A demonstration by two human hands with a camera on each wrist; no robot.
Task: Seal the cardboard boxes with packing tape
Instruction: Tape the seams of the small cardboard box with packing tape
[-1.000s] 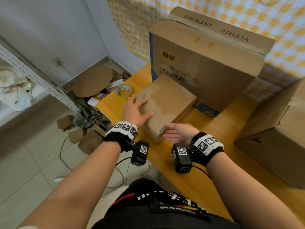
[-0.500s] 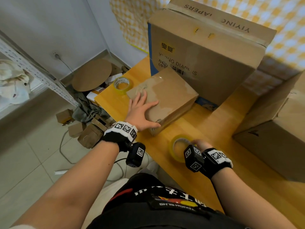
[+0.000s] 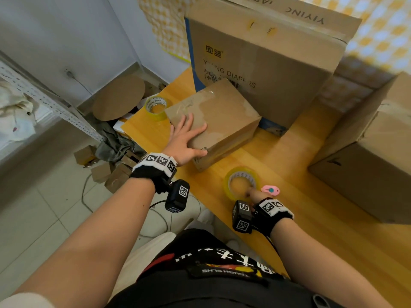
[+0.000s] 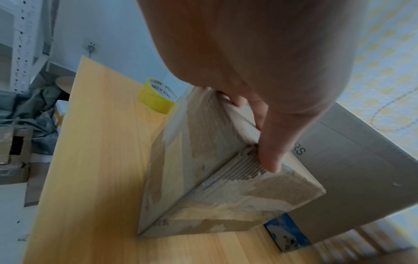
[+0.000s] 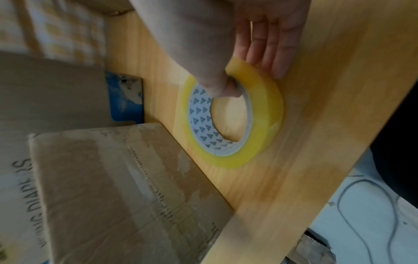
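A: Cardboard worn and patchy: the small brown cardboard box (image 3: 213, 121) lies under the left hand (image 3: 185, 141), whose fingers (image 4: 269, 157) spread flat and straight across its top, thumb at the near edge.

B: And the tape?

A: The yellowish clear packing-tape roll (image 5: 235, 121) lies flat on the yellow wooden worktop (image 3: 300, 196). The right hand (image 5: 237, 53) hooks its thumb inside the core, its other fingers (image 5: 269, 53) outside the rim, pinching it, wrist arched above.

B: Risks?

A: That thin pinch could let the roll slip, I think. A pink cutter (image 3: 271, 189) sits just beside those fingers.
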